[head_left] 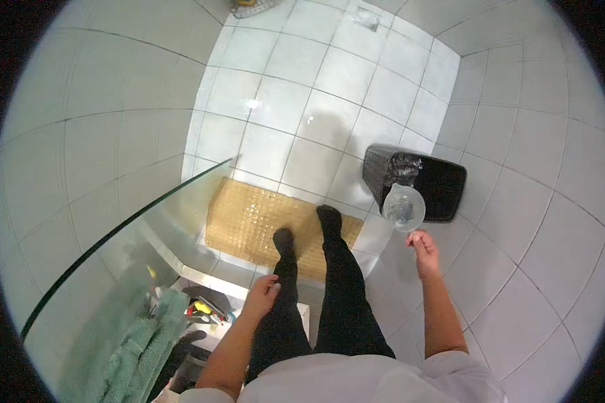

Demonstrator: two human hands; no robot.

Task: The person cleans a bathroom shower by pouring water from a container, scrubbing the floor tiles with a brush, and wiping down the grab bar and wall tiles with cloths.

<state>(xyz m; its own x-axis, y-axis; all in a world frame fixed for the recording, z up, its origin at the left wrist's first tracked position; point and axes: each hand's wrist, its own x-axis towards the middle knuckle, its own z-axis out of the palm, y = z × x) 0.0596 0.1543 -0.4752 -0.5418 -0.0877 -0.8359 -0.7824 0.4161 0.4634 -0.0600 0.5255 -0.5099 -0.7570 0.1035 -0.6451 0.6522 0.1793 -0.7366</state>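
"What is shown in the right hand [424,252]?"

"A clear jug [404,208], gripped by its handle with the fingers closed. It is held out at the near edge of a black bin [378,169], with part of the opening covered by it in this view. Whether the rim is touched cannot be told."

"And the bin?"

"It is set on the white tiled floor [286,101], close to the tiled wall [517,201] on the right. A woven pattern is shown on its outer side. A shiny patch is seen inside, but its nature cannot be made out."

"Where is the left hand [265,295] pictured?"

"Above the left leg, well apart from the jug. Its fingers are bent inward; whether the grip is closed, or anything small is held, cannot be told."

"What is stood on?"

"A tan mat [249,221], on which both dark-covered feet [329,221] are placed. It is laid across the floor, near the bin."

"And to the left?"

"A glass panel [114,269] is seen edge-up, with a green towel [138,356] hung nearby. Beside the towel, small bright items [205,309] are clustered. At the far end, a drain [368,19] is set into the floor."
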